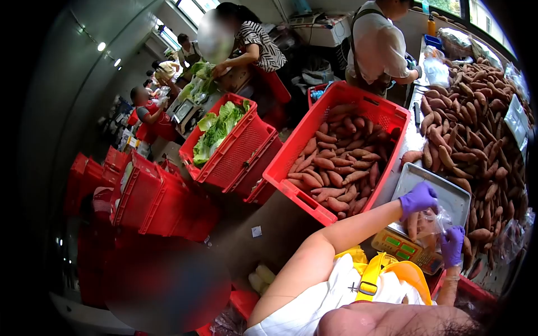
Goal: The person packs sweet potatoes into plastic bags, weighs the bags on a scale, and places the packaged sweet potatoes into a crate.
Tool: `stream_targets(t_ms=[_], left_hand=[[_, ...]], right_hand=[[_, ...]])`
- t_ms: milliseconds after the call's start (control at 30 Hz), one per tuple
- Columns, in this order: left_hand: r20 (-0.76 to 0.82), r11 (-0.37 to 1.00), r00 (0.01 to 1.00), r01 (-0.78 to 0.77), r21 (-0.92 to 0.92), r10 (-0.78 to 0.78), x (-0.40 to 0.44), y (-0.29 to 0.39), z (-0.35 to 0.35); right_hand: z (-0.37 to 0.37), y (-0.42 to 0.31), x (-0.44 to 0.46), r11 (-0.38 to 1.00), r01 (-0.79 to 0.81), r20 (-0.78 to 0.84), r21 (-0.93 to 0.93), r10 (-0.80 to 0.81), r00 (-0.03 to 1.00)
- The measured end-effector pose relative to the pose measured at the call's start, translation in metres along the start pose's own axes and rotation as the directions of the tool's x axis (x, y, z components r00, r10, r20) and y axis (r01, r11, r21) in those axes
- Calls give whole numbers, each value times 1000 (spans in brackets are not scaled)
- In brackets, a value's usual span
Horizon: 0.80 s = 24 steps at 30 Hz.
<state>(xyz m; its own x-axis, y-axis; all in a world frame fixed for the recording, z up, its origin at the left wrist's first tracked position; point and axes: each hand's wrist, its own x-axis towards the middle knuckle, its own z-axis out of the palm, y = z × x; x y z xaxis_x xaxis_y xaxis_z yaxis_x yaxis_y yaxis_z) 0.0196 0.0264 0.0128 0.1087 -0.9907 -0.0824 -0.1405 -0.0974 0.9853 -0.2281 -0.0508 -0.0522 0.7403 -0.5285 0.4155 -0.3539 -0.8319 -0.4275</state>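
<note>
Both my hands wear purple gloves. My left hand (419,200) has its fingers closed on the top of a clear plastic bag (437,222) at one side. At the bag's other side, my right hand (451,246) also grips the thin plastic. A few sweet potatoes (413,225) show through the bag, which sits over the near end of a metal tray (439,195) on a weighing scale (399,246). Green displays are lit on the scale's front. Folds of plastic and the gloves partly hide the fingertips.
Loose sweet potatoes (468,126) cover the table on the right. A red crate (330,215) of sweet potatoes stands beside the scale. Farther left are a crate (235,137) of leafy greens and stacked red crates (151,193). Several people work behind; one (378,47) stands at the table.
</note>
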Motion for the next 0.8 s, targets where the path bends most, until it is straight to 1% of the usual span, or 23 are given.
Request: stream_targets(t_ms=[33, 67, 100, 133, 200, 233, 267, 300, 333, 367, 400, 433, 467, 500, 533, 567, 600, 633, 667, 700, 733, 767, 800], left_hand=[[115, 956, 993, 31, -291, 3, 0, 12, 5], [226, 830, 973, 92, -550, 42, 1, 18, 9], [359, 651, 923, 359, -669, -139, 36, -20, 24], [366, 650, 920, 364, -667, -139, 48, -50, 21], [312, 244, 925, 361, -900, -218, 66, -108, 1], [299, 14, 917, 313, -949, -264, 72, -133, -7], [301, -219, 901, 240, -946, -312, 76, -152, -9], [332, -339, 919, 249, -907, -213, 77, -171, -3], [337, -242, 939, 312, -919, -68, 84, -184, -4], [349, -224, 934, 326, -918, -70, 93, -184, -3], [303, -82, 950, 297, -952, -80, 91, -176, -1], [256, 63, 963, 262, -963, -90, 89, -166, -1], [180, 319, 980, 199, -927, -88, 70, -131, -7], [104, 554, 991, 133, -822, -85, 51, -93, -13], [130, 665, 989, 144, -732, -71, 43, -75, -17], [152, 688, 988, 105, -718, 7, 39, -57, -16], [159, 690, 987, 109, -715, 10, 41, -49, -14], [204, 833, 979, 122, -539, -12, 42, -43, -13], [237, 933, 971, 123, -337, -42, 42, -35, -12], [175, 896, 976, -41, -443, 131, 36, -27, -3], [173, 935, 961, -152, -321, 216, 29, -10, 2], [206, 955, 954, -165, -246, 218, 36, -23, 9], [251, 970, 944, -174, -172, 213, 41, -36, 20]], right_hand=[[-1, -3, 11, 999, 16, -18, 34, -16, 1000], [-3, -4, 17, 997, 30, -39, 65, -27, 999], [1, 5, 16, 998, 36, -50, 42, -34, 998], [-4, 3, 11, 999, 30, -50, 39, -28, 998], [-17, -3, -4, 957, -147, 24, 251, 145, 989], [-13, 3, -18, 862, -270, 105, 429, 250, 963], [-12, -10, -25, 943, -165, 75, 290, 150, 986], [-4, -13, -36, 963, -81, 104, 259, 55, 993], [3, -18, -42, 973, 5, 126, 231, -35, 991], [1, -35, -38, 975, -7, 117, 224, -19, 993], [-6, -59, -29, 758, -367, 202, 539, 308, 930], [-12, -72, -22, 326, -609, 388, 723, 537, 749], [-14, -60, -14, 233, -418, 339, 878, 314, 887], [-20, -65, 9, 172, -376, 314, 910, 305, 899], [-28, -70, 26, 110, -336, 291, 936, 300, 909], [-19, -48, 27, 126, -368, 299, 921, 373, 878], [-5, -24, 28, 140, -402, 307, 905, 441, 843], [3, -16, 34, 146, -414, 301, 898, 482, 823], [8, -15, 44, 151, -427, 294, 892, 523, 800], [14, -20, 52, 300, -308, 145, 903, 463, 875], [15, -34, 65, 433, -176, -1, 884, 378, 926], [11, -37, 70, 424, -282, 142, 861, 332, 932], [10, -46, 74, 286, -299, 185, 910, 367, 912]])
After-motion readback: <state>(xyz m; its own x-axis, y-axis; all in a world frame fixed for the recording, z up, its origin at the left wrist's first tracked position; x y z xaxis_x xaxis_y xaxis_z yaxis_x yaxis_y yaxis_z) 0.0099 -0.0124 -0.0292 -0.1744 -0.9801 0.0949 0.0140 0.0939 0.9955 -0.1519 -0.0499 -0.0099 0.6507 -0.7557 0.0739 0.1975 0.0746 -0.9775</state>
